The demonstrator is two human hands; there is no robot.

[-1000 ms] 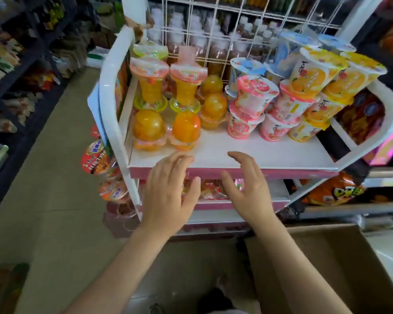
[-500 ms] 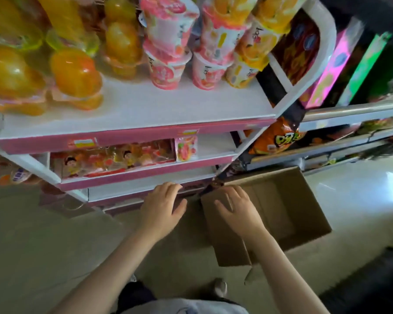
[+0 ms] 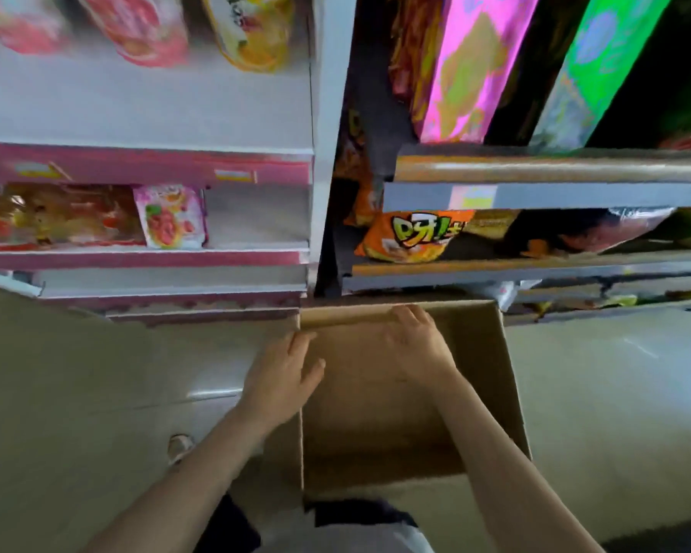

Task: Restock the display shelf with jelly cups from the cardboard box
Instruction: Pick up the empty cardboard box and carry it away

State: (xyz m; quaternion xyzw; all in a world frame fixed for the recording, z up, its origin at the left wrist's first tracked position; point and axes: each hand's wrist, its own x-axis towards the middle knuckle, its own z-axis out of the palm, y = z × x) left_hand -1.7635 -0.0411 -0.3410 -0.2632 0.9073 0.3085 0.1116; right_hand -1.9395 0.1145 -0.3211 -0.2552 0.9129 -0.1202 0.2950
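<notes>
Display shelf: upper left, white tiers with pink edging. Jelly cups stand blurred on the top tier, well above both hands.
Pouch: pink fruit pack on the middle tier, not part of the job.
Left hand: at the box's left wall, near its far left corner. Fingers loosely spread and holding nothing; whether they touch the cardboard I cannot tell.
Cardboard box: on the floor, just in front of the shelf foot, flaps open, long axis running away from the person. The visible inside shows bare brown cardboard; no cups seen in it, though arms hide part.
Right hand: inside the box, reaching down toward the far wall, palm down, fingers slightly curled and empty. It is the hand deeper in.
Snack bag: orange, on the neighbouring metal rack, right of the shelf.
Key relation: stock, if any, lies below and ahead of the right hand; the shelf lies up and to the left.
Judgement: reach phase, nothing picked yet.
</notes>
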